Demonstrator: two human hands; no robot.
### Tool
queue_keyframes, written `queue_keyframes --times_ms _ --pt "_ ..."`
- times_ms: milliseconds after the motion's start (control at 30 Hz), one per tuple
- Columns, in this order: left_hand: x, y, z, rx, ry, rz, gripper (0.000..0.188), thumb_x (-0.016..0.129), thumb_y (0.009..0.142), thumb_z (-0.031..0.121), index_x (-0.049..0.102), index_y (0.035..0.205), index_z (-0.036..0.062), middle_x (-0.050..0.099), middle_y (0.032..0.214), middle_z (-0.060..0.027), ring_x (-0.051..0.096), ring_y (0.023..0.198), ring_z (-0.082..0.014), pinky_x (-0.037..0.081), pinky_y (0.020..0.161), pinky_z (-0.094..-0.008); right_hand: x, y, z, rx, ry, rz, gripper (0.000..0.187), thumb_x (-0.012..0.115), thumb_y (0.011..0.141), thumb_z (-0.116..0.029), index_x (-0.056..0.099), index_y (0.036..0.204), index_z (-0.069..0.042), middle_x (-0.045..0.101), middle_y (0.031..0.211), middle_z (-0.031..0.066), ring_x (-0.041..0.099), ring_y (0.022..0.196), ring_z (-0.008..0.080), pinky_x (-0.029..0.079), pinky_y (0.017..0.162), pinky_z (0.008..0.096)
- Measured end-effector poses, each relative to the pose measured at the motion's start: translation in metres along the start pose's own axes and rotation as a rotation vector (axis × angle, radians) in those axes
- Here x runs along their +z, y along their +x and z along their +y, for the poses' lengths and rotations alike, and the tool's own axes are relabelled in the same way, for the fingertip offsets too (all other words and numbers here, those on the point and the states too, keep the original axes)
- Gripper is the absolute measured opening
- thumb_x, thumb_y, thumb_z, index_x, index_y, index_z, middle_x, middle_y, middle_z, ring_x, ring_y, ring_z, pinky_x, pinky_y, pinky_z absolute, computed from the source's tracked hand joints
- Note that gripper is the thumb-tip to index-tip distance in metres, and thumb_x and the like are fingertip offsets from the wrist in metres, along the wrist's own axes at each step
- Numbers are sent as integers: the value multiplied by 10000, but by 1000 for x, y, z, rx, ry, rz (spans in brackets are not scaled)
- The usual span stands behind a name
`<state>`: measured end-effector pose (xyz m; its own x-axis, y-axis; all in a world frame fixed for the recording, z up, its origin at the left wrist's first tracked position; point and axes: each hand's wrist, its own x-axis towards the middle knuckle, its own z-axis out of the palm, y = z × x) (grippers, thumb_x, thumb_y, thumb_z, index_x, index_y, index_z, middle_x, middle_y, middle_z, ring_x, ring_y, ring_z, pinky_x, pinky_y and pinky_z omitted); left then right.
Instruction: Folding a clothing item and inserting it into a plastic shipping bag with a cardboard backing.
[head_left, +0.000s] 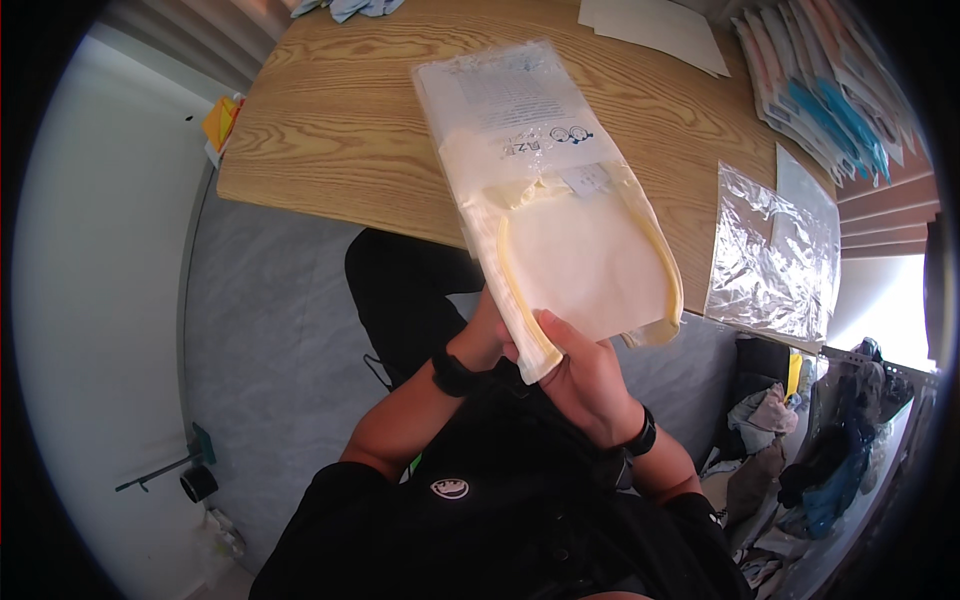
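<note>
A folded cream garment (pixel 508 255) with pale yellow trim slants from the table's near edge toward me. A white sheet of card (pixel 585 262) lies against it inside the trim. Its far half is inside a clear printed plastic bag (pixel 500 110), which rests on the wooden table (pixel 340 120). My right hand (pixel 588 385) closes on the garment's near corner, thumb on top. At the left edge my left hand (pixel 484 335) is partly under the garment, most of its fingers hidden, so its grip cannot be made out.
On the table's right side lie clear plastic sleeves (pixel 765 255). Stacked bagged packets (pixel 820 95) stand at the far right, white sheets (pixel 655 30) at the far edge, light blue cloth (pixel 350 8) at the far left. A rack of bagged clothes (pixel 840 460) stands lower right.
</note>
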<state>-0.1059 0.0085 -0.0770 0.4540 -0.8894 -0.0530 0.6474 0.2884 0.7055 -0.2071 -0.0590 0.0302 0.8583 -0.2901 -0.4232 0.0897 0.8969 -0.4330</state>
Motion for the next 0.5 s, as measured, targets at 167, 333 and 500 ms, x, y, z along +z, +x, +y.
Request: queue_keyframes --times_ms 167,333,500 --pt "1 -5 -4 -12 56 14 399 537 980 220 427 1315 33 521 1275 -94 533 1161 -179 479 946 -321 -1 19 -7 23 12 -65 369 458 978 -73 413 1311 79 577 1205 207 628 1058 303 551 858 358" --pt "2 2 2 -65 100 43 421 552 972 218 420 1330 39 508 1298 -91 513 1195 -185 460 977 -326 7 39 -15 -6 -35 -61 412 460 958 -30 367 1344 81 532 1268 233 604 1110 327 543 898 375" --pt "8 7 9 -119 155 95 468 578 957 212 404 1358 44 490 1335 -94 491 1230 -194 438 1009 -333 6 56 -24 22 -66 -150 451 449 937 11 330 1369 58 488 1310 227 573 1146 342 487 970 429"
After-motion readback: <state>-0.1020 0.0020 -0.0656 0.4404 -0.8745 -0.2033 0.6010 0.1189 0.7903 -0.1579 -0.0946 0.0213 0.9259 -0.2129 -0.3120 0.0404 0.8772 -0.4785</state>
